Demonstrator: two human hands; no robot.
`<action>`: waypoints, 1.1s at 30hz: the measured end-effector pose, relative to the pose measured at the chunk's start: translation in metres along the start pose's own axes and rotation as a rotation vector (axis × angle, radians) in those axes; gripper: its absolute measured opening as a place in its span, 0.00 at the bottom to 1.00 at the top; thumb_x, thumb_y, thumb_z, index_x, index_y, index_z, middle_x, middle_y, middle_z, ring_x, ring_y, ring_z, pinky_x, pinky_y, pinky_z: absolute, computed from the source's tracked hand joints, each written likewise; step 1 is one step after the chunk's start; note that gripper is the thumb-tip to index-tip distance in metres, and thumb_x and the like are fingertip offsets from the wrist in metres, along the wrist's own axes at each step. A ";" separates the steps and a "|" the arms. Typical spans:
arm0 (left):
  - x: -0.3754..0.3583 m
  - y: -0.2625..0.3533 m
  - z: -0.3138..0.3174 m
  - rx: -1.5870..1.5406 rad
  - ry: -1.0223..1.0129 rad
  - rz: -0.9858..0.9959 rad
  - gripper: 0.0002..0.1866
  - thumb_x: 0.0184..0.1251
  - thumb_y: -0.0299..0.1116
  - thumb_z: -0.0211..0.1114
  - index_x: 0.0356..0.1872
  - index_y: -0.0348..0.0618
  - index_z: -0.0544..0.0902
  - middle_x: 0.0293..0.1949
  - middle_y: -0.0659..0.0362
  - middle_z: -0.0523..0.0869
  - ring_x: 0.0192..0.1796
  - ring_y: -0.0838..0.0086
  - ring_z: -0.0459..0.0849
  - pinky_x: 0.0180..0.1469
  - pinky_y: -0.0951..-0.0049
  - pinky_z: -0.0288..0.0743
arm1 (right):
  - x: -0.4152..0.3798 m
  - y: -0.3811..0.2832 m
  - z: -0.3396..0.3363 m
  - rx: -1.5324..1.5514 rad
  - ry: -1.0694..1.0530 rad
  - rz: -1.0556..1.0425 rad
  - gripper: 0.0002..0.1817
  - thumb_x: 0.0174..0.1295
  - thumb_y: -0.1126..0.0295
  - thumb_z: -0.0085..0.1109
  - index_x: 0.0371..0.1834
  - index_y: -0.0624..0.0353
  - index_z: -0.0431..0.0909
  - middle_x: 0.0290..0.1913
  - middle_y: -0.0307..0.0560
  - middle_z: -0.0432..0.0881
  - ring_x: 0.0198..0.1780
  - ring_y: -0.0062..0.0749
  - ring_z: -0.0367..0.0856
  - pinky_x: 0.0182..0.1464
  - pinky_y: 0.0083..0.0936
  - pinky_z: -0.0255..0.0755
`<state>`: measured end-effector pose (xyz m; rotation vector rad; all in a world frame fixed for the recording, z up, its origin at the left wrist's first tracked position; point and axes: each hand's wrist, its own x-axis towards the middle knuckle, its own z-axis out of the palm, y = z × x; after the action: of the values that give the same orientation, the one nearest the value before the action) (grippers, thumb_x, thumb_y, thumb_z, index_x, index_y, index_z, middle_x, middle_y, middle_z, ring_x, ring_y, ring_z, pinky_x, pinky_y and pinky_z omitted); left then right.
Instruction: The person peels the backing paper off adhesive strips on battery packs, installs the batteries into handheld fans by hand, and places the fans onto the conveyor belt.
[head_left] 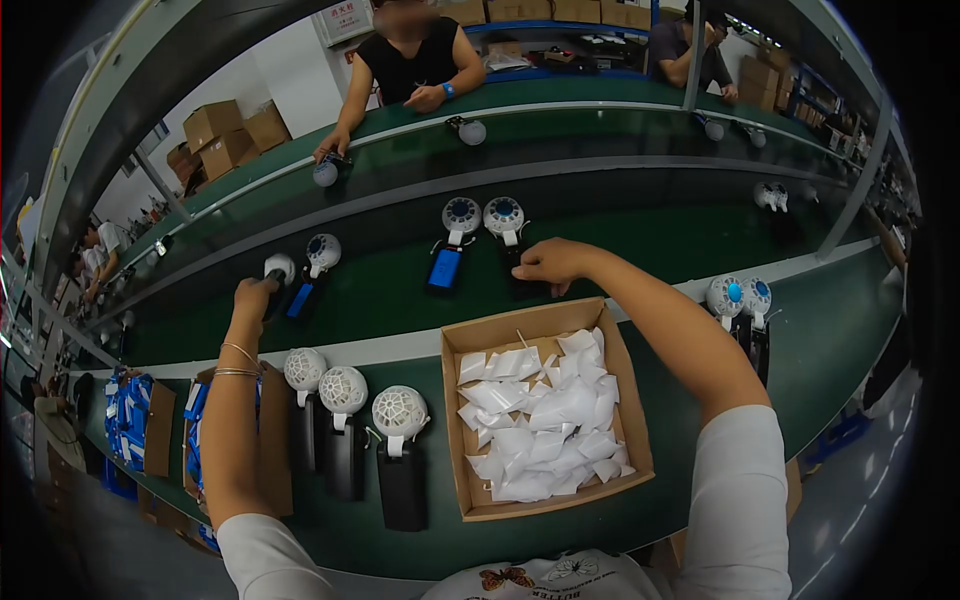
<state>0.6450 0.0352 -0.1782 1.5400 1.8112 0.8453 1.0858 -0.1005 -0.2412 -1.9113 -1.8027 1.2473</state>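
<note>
On the far left of the green belt, my left hand [254, 296] is closed round the black body of a small fan [281, 267] with a white round head. My right hand [555, 264] reaches over the belt, fingers curled on the dark body of another fan [504, 215]; its fingertips partly hide that body. Beside it lies a fan with a blue panel [446, 266]. Another blue-panelled fan [322, 252] rests next to my left hand. Nearer me, several black fans with white mesh heads [400, 412] lie in a row on the table.
An open cardboard box [460, 497] of white wrapped pieces [560, 420] stands in front of me. Boxes of blue packs [128, 425] sit at left. Two fans [734, 296] lie at right. Metal posts [860, 190] frame the belt. Across it, a person's hand [333, 143] touches a fan.
</note>
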 end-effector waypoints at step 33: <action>-0.260 0.006 0.038 0.524 -0.120 0.880 0.16 0.53 0.31 0.65 0.45 0.40 0.77 0.41 0.54 0.78 0.46 0.60 0.75 0.54 0.64 0.65 | -0.158 0.037 0.062 -0.427 0.855 -0.318 0.09 0.48 0.74 0.59 0.32 0.63 0.72 0.31 0.52 0.69 0.32 0.46 0.70 0.33 0.34 0.65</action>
<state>0.7145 -0.2181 -0.1847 2.7483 1.2772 0.6226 1.0872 -0.2745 -0.2387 -1.8075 -1.8137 -0.1013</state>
